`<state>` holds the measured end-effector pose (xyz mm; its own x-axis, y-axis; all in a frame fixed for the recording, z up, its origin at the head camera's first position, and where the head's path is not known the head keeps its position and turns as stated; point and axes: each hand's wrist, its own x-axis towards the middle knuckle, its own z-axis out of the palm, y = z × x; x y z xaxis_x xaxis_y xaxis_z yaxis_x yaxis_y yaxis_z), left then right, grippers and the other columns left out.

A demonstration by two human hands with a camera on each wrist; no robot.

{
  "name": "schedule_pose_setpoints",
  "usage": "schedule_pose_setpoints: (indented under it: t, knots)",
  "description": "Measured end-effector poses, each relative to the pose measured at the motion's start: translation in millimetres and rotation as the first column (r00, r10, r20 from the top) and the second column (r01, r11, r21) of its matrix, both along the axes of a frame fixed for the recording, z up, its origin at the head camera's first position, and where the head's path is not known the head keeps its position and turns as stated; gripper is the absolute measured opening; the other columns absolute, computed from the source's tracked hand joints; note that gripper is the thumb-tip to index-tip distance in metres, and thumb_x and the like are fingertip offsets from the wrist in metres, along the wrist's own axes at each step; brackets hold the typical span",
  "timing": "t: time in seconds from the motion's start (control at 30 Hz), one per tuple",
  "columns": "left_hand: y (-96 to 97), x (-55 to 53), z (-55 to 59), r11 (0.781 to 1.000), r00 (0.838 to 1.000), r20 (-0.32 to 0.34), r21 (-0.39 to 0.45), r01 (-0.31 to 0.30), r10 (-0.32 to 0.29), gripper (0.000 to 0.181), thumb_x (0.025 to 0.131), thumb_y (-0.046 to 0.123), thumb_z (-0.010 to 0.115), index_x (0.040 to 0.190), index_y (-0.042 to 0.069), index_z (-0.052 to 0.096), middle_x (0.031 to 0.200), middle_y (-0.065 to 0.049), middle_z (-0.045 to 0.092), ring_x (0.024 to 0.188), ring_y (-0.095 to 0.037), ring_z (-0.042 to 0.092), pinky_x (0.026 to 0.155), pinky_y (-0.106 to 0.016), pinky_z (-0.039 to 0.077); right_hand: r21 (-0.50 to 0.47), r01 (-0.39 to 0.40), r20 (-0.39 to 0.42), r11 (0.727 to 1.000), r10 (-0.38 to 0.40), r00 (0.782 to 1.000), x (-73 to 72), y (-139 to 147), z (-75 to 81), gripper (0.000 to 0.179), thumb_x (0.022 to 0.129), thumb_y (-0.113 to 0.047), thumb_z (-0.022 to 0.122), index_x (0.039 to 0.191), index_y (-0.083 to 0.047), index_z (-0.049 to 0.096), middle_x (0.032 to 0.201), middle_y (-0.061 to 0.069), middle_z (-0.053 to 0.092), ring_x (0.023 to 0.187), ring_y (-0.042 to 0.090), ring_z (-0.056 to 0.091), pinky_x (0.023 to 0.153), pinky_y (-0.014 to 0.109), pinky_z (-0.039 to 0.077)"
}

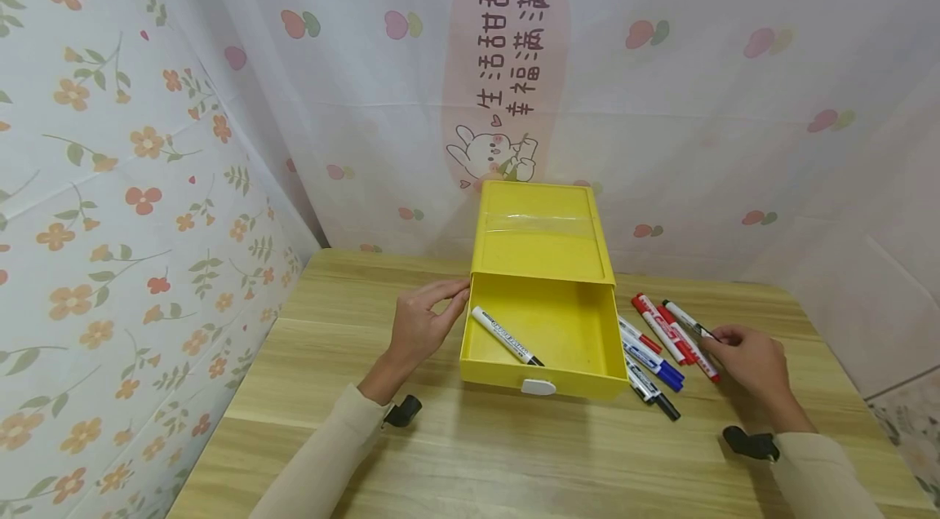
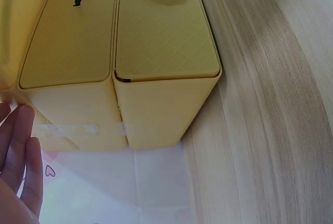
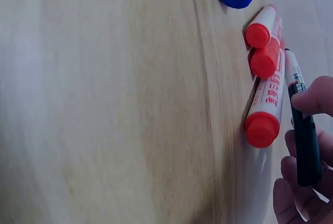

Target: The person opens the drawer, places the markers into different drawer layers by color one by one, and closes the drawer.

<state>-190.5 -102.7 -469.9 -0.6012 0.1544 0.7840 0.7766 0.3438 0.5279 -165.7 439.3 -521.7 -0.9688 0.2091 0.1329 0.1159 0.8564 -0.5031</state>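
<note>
A yellow drawer box (image 1: 543,237) has its top drawer (image 1: 580,331) pulled out, with one white marker with a black cap (image 1: 507,337) lying inside. My left hand (image 1: 429,321) touches the left side of the box near the drawer opening, and its fingers (image 2: 22,135) look extended in the left wrist view. To the right of the drawer, my right hand (image 1: 752,360) pinches a black-capped whiteboard marker (image 3: 306,135) between thumb and fingers. Right beside that marker lie several red-capped markers (image 3: 266,104).
Blue-capped markers (image 1: 664,372) and black-capped markers (image 1: 661,401) lie by the drawer's right side on the wooden table (image 1: 514,454). Below the open drawer, the box has further drawer fronts (image 2: 166,37). A printed curtain (image 1: 698,135) hangs behind.
</note>
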Motion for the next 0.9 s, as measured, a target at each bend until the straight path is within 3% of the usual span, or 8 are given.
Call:
schedule_pose_setpoints:
  t: [0.47, 0.9]
  knots:
    - [-0.4, 0.6, 1.3, 1.0, 1.0, 0.024, -0.004, 0.001, 0.0, 0.022, 0.097, -0.003, 0.082, 0.119, -0.003, 0.083, 0.114, -0.016, 0.082, 0.1, -0.031, 0.082, 0.084, -0.045, 0.068, -0.065, 0.028, -0.003, 0.998, -0.028, 1.0, -1.3, -19.2, 7.6, 0.039, 0.101, -0.033, 0.077, 0.111, 0.004, 0.077, 0.101, 0.018, 0.075, 0.088, 0.026, 0.061, 0.066, 0.026, 0.043]
    - [-1.0, -0.7, -0.5, 1.0, 1.0, 0.006, -0.006, 0.001, -0.001, 0.022, 0.097, -0.004, 0.081, 0.119, -0.003, 0.083, 0.114, -0.015, 0.082, 0.099, -0.031, 0.082, 0.083, -0.046, 0.068, -0.051, -0.028, -0.091, 0.998, 0.023, 0.996, 2.8, -43.1, 25.6, 0.037, 0.099, -0.028, 0.08, 0.111, 0.007, 0.078, 0.098, 0.02, 0.077, 0.087, 0.029, 0.067, 0.065, 0.025, 0.045]
